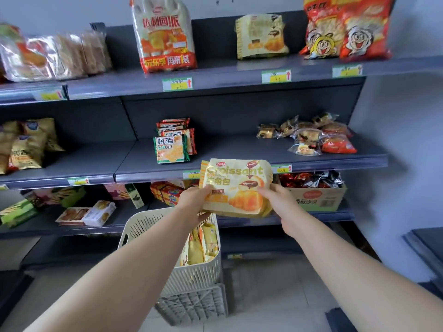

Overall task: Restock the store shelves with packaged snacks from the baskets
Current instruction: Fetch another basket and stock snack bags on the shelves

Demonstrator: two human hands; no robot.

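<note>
I hold the croissant pack (pixel 237 185) upright above the white basket (pixel 141 224), level with the middle shelf (pixel 239 149) edge. My left hand (pixel 195 200) pinches its lower left edge, thumb in front. My right hand (pixel 279 200) grips the lower right corner, fingers curled behind.

both hands, left (pixel 194 200) and right (pixel 278 200), extended forward, fingers curled, gripping.
</note>
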